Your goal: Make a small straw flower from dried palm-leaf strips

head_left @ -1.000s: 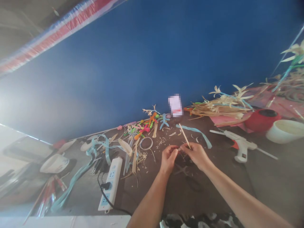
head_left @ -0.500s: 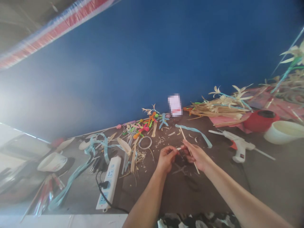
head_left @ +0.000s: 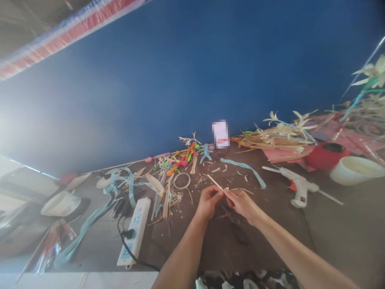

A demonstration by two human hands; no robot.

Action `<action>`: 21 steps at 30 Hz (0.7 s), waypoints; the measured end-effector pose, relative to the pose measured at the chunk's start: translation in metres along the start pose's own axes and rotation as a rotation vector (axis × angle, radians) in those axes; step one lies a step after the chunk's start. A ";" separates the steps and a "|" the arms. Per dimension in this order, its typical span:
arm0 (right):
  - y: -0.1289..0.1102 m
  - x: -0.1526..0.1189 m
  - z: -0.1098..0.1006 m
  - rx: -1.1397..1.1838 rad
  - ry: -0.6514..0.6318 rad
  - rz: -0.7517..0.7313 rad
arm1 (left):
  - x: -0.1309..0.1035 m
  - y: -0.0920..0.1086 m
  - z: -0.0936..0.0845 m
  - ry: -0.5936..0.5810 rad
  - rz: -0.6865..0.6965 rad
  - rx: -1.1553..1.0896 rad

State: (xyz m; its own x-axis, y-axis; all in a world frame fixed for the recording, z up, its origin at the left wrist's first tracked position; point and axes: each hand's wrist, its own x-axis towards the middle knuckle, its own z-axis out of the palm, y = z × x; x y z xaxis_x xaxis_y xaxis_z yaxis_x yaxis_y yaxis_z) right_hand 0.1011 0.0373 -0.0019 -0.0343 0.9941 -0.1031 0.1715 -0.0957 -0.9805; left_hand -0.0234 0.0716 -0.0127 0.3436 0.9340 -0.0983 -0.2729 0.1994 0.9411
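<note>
Over the middle of the dark table point(head_left: 258, 245), my left hand point(head_left: 209, 200) and my right hand point(head_left: 240, 202) meet at the fingertips. A thin pale stick point(head_left: 214, 181) points up and to the left from between them, pinched by the fingers of my left hand. The fingers of my right hand are closed on a small pale piece point(head_left: 226, 189) at the stick's lower end; its shape is mostly hidden. Below the hands lie dark scissors point(head_left: 239, 233), partly covered. A light blue ribbon strip point(head_left: 248, 165) lies beyond my right hand.
At right are a white glue gun point(head_left: 299, 184), a red pot point(head_left: 325, 157), a white cup point(head_left: 356, 170) and dried husks point(head_left: 270, 140). At left stand a power strip point(head_left: 135, 233), ribbons point(head_left: 87, 228) and a white bowl point(head_left: 61, 204). Colourful figures point(head_left: 183, 160) lie behind, near a ring point(head_left: 182, 181).
My hands have come together. The stick, earlier in my right hand and slanting down to the right, now sticks out up and left between both hands. The view has shifted slightly.
</note>
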 end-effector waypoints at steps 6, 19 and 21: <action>-0.003 -0.006 -0.006 0.651 -0.408 0.380 | -0.004 0.005 -0.001 -0.075 0.002 -0.044; 0.004 -0.010 -0.015 1.118 -0.678 0.390 | -0.006 -0.001 0.009 -0.087 -0.080 -0.148; 0.001 -0.010 -0.018 1.113 -0.659 0.385 | -0.006 -0.002 0.009 -0.096 -0.076 -0.177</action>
State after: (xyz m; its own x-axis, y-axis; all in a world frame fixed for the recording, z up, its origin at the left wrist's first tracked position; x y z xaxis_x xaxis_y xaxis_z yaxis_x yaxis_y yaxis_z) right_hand 0.1197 0.0282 0.0011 -0.6819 0.7153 -0.1527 -0.5951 -0.6640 -0.4529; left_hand -0.0174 0.0632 -0.0107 0.4512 0.8833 -0.1275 -0.3933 0.3251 0.8600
